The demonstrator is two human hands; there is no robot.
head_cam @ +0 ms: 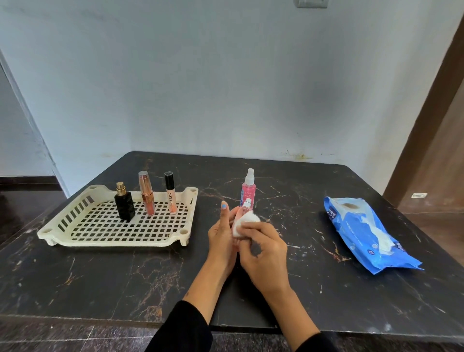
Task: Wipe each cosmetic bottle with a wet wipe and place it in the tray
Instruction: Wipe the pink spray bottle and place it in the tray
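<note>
Right hand (263, 247) pressing wipe (247, 221) on pink bottle (240, 213), left hand (222, 237) gripping it

Black marble-look counter (313, 289), veined in brown and white, is filling the lower half of the view, scuffed in places. Pale blue-grey wall (226, 75) is rising behind it, showing yellowish stains near the counter's far edge. Grey switch plate (312, 3) is sitting at the wall's top. Brown door frame (426, 120) is slanting down the right side. Dark floor (25, 191) is showing at left.
</note>
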